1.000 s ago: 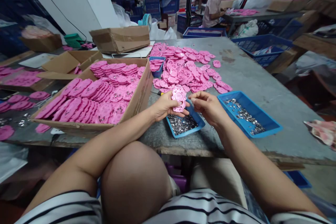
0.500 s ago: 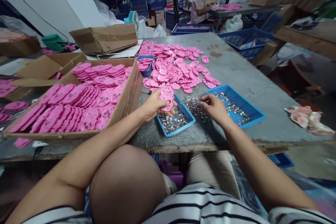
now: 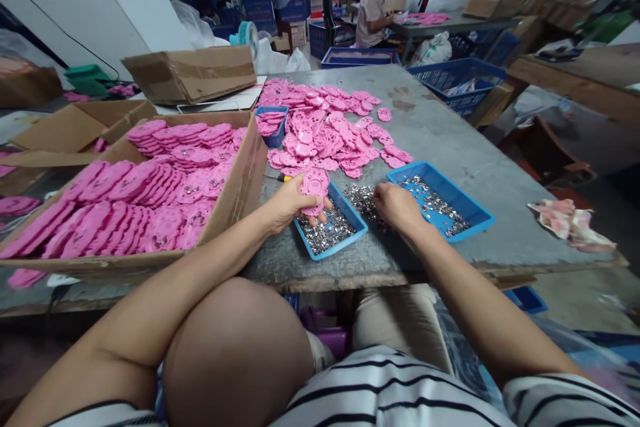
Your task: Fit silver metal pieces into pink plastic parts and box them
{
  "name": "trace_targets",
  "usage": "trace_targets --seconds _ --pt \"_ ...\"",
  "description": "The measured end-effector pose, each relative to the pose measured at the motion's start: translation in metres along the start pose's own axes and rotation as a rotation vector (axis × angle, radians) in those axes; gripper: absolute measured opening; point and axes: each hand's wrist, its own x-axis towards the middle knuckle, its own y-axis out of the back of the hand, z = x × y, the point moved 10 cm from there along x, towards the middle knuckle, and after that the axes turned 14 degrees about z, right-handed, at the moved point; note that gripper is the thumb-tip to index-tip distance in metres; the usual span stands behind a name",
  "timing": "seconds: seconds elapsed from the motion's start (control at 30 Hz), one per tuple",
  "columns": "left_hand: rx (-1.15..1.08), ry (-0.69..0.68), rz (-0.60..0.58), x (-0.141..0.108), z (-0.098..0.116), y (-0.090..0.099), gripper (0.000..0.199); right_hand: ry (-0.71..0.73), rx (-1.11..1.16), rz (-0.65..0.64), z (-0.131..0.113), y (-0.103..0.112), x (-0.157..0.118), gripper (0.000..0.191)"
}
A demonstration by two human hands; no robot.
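A pink plastic piece [image 3: 315,185] is held in my left hand [image 3: 291,205], over a small blue tray [image 3: 316,255] of tiny metal parts. My right hand [image 3: 397,205] is at a heap of metal parts [image 3: 361,198] lying on the table between the two trays. Its fingers are pressed together, and what they hold is too small to make out. Right of this hand is a larger blue tray [image 3: 483,221] with scattered metal parts. Beyond my hands spreads a pile of pink pieces [image 3: 327,133].
At the left, a cardboard box [image 3: 255,147] holds rows of pink pieces. A small blue basket [image 3: 275,139] stands beside it. Crumpled cloth [image 3: 570,221] lies on the table [image 3: 450,140] at the right. Another person [image 3: 371,13] sits at a table farther back.
My right hand has moved slightly left into the metal heap, and its fingers have closed together. My left hand still holds the pink piece. The whole view has shifted slightly.
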Motion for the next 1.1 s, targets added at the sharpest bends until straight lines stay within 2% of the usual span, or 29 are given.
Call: trace_targets --seconds 0.1,0.17,0.3,0.4,0.47,0.57,0.8,1.1 --pt "-0.007 0.015 0.008 0.001 -0.001 0.001 0.040 -0.139 0.229 0.054 0.013 0.000 0.006 0.013" --pt "-0.016 0.022 0.006 0.001 -0.002 0.000 0.040 -0.275 0.508 0.051 0.021 -0.004 0.007 0.010" --pt "-0.022 0.030 0.006 0.001 -0.003 0.001 0.040 -0.474 1.145 -0.029 0.019 -0.014 0.004 0.017" --pt "-0.033 0.032 0.007 0.001 -0.003 0.001 0.040 -0.495 1.395 -0.067 0.011 -0.010 0.001 0.029" --pt "-0.041 0.034 0.005 0.001 -0.004 0.001 0.041 -0.496 1.439 -0.081 0.009 -0.008 0.000 0.032" --pt "-0.034 0.038 0.015 0.001 -0.004 0.002 0.042 -0.500 1.434 -0.077 0.011 -0.006 -0.001 0.027" --pt "-0.005 0.036 0.013 0.000 -0.003 0.001 0.041 -0.587 1.379 -0.004 0.022 -0.007 0.000 0.021" --pt "-0.014 0.035 -0.009 -0.001 -0.004 0.000 0.041 -0.611 1.381 0.039 0.027 -0.008 -0.001 0.021"
